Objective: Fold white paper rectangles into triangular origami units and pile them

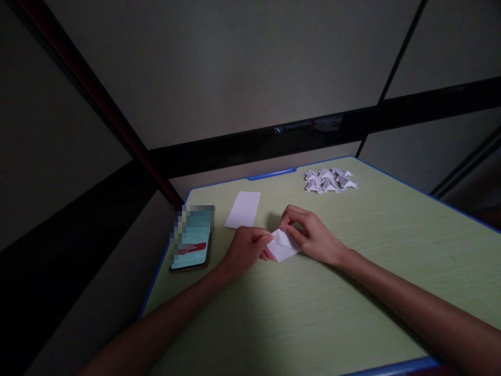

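Note:
A small folded sheet of white paper [285,250] is held between my two hands over the middle of the table. My left hand [247,246] pinches its left corner between thumb and fingers. With thumb and fingertips closed, my right hand [313,237] grips its upper right edge. Creases and a triangular flap show on the paper's upper part. Just beyond my left hand, a flat sheet of white paper [245,209] lies on the table.
The light green table [371,308] has a blue rim. A phone [191,245] with a lit, partly blurred screen lies at the left edge. Several folded paper figures [329,184] sit grouped at the back right. Behind the table stands a panelled wall [250,73] with a black band.

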Tool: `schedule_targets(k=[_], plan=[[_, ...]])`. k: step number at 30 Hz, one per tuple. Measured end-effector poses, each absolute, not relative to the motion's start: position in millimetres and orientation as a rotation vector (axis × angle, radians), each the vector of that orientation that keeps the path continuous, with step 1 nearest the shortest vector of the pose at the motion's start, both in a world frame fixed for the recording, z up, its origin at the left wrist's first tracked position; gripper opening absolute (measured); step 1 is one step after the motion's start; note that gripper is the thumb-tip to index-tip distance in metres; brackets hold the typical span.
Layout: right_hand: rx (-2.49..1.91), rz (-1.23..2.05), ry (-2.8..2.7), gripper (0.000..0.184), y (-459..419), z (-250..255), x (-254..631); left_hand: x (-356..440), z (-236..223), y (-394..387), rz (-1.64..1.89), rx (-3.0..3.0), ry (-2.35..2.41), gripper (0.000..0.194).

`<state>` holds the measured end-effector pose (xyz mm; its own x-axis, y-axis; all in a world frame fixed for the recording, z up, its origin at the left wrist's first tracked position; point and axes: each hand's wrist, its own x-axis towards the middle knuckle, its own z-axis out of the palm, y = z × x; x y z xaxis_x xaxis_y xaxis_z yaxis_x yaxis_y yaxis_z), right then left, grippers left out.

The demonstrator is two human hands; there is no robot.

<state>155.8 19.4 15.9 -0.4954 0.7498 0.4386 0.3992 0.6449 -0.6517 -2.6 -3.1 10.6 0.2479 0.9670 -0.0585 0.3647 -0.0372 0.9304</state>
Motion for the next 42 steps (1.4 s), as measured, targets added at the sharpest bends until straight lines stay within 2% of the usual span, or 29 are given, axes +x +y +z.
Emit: schedule_targets(k=[12,19,26,30,33,39,42], plan=[[-0.802,0.660,-2.237,0.012,14.8,14.1,153.8,-4.3,10.9,-2.6,0.797,1.904,1.200,0.033],[-0.819,0.618,-2.268,0.012,17.1,10.6,153.3,-3.7,3.7,-1.7,0.766,1.780,1.171,0.026],[-0.856,0.652,-2.173,0.014,17.2,10.2,152.2,0.4,1.3,-3.0,0.842,1.656,1.198,0.029],[-0.902,0.767,-2.093,0.014,18.4,8.6,150.5,1.5,3.1,-4.6,0.870,1.583,1.217,0.028],[-0.896,0.974,-1.936,0.017,21.3,7.3,151.1,1.8,3.4,-4.9,0.922,1.511,1.181,0.029],[-0.786,1.310,-1.564,0.015,27.2,10.9,156.1,-1.8,-0.2,0.8,1.235,1.268,1.208,0.024],[-0.719,1.433,-1.546,0.033,25.6,9.7,153.6,-3.2,-1.2,3.2,1.324,1.188,1.195,0.022]])
